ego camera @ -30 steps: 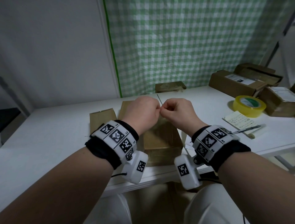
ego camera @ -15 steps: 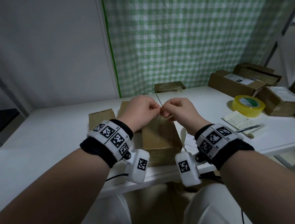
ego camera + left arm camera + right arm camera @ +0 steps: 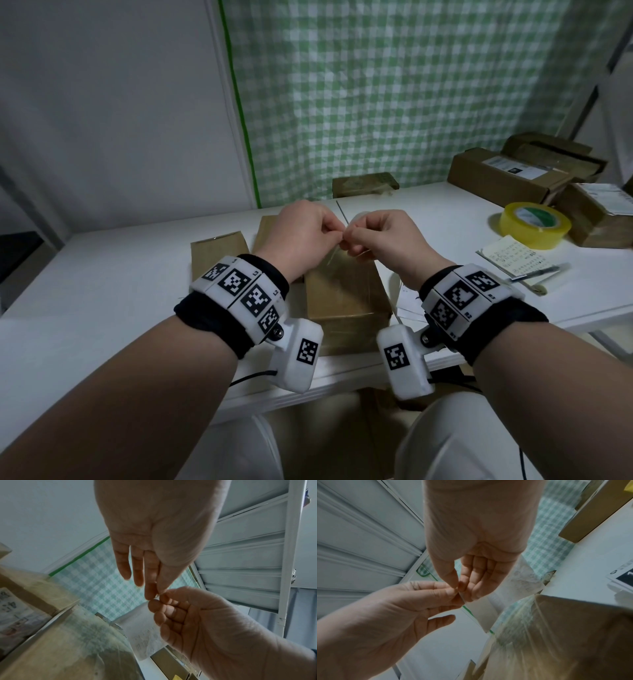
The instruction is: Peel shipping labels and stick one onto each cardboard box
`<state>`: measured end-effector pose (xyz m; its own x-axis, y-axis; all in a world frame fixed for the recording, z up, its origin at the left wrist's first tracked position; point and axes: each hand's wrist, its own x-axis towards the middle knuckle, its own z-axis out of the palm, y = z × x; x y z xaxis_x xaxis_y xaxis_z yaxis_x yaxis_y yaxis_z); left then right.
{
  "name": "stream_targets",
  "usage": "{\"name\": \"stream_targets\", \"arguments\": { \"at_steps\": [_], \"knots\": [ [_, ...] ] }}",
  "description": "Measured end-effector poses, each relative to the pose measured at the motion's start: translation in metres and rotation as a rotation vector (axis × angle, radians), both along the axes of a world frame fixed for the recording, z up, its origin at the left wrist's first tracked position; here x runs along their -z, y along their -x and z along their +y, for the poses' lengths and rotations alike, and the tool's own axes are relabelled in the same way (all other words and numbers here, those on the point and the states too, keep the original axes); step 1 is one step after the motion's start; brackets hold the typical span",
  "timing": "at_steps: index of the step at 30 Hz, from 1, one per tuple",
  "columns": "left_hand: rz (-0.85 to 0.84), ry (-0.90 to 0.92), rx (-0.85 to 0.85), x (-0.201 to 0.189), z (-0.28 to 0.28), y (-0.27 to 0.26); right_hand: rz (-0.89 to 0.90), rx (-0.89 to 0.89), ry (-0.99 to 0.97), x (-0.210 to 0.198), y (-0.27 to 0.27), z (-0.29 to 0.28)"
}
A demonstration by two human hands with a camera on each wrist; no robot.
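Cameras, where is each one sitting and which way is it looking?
Head: worn up on the head, looking forward and down at the white table and brown box; shows both forearms, wristbands, left hand and right hand.
Left wrist: under the left wrist, looking along the palm and upward at the checked curtain; shows both hands.
Right wrist: under the right wrist, looking along the palm; shows both hands and the box.
Shared: both wrist views show the fingers of the two hands pinching one shipping label.

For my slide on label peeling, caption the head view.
Both hands, left hand and right hand, pinch a shipping label above a cardboard box.
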<state>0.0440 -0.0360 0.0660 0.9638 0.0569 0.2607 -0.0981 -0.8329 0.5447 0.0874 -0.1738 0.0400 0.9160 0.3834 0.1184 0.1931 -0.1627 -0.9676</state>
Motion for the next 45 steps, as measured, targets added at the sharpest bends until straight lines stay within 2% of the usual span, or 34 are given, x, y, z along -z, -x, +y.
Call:
{"name": "stream_targets", "arguments": {
  "at_steps": [21,28,32,36,45],
  "knots": [
    [-0.012,0.0,0.003,-0.0016,-0.0025,0.0028,-0.097,0.022,0.042,-0.003,0.0025,0.0011],
    [-0.011,0.103,-0.013,0.0013,0.0011,0.0009,0.0,0.025,-0.037,-0.006,0.0054,0.0023],
    [-0.003,0.152,-0.004,0.0029,0.0017,0.0013,0.021,0.039,-0.005,-0.0068,0.0072,0.0038],
    [-0.002,0.139,-0.005,0.0042,0.003,0.0006,-0.047,0.065,0.064,-0.006,0.0077,0.0059],
    [0.01,0.177,0.012,0.0048,0.0037,0.0005,-0.32,0.115,0.293,-0.0056,0.004,0.0069]
  ]
}}
